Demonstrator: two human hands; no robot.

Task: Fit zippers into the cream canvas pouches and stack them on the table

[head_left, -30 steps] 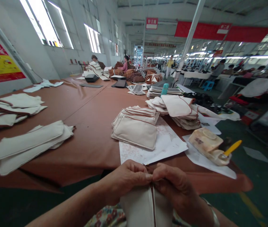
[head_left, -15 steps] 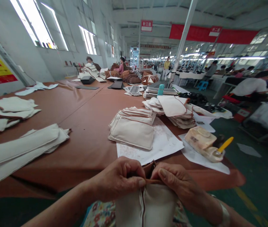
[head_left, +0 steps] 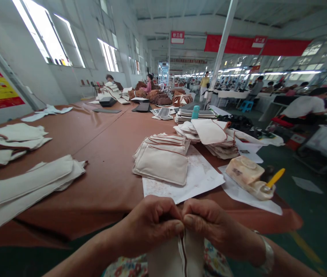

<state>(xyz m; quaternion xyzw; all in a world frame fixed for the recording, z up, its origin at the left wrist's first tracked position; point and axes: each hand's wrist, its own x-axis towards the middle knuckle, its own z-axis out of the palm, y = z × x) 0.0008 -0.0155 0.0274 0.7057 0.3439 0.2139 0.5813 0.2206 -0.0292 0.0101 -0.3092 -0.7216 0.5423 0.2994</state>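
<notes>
Low in the head view, my left hand (head_left: 154, 225) and my right hand (head_left: 212, 223) meet over a cream fabric piece (head_left: 165, 256) with a dark-edged seam down its middle. Both hands pinch its top edge between thumb and fingers, knuckles nearly touching. The pinched edge itself is mostly hidden by the fingertips. The piece hangs below them over a floral garment. Just beyond, a stack of cream sewn pieces (head_left: 160, 165) with brown edges lies on a stained white sheet (head_left: 200, 177) at the table's near side.
More cream pieces (head_left: 33, 184) lie at the left of the brown-covered table (head_left: 102, 150). To the right stand a cut plastic jug (head_left: 244, 171) with a yellow-handled tool (head_left: 275, 177), another cream stack (head_left: 211, 132) and a teal bottle (head_left: 195, 112). Several people work farther back.
My hands have come closer together and pinch the fabric's top edge at the middle seam. The brown opening that showed between them is now covered. The view has tilted slightly.
</notes>
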